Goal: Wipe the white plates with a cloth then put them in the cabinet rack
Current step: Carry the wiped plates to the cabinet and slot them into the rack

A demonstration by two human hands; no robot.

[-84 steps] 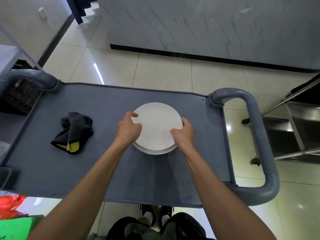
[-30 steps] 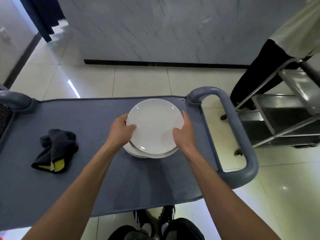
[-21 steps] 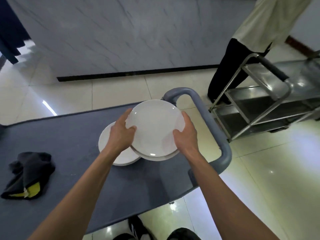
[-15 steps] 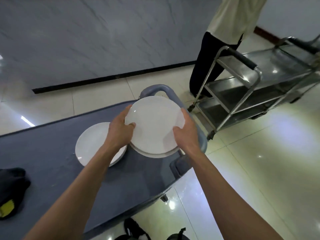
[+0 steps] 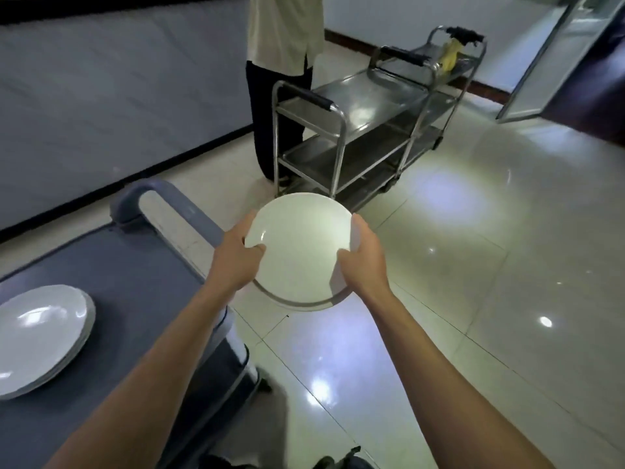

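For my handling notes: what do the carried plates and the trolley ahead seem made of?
Carried plates: probably glazed ceramic, smooth white and glossy with small highlights; melamine is possible. Trolley ahead: apparently stainless steel, silver tubes and shelves giving blurred reflections.

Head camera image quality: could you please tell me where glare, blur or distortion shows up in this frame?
Head view: ceiling lights throw bright glare patches on the glossy floor tiles and the stacked plates on the grey cart; the held plates are evenly lit and fairly sharp; wide-angle distortion bends the wall's dark baseboard; the frame edges look soft.
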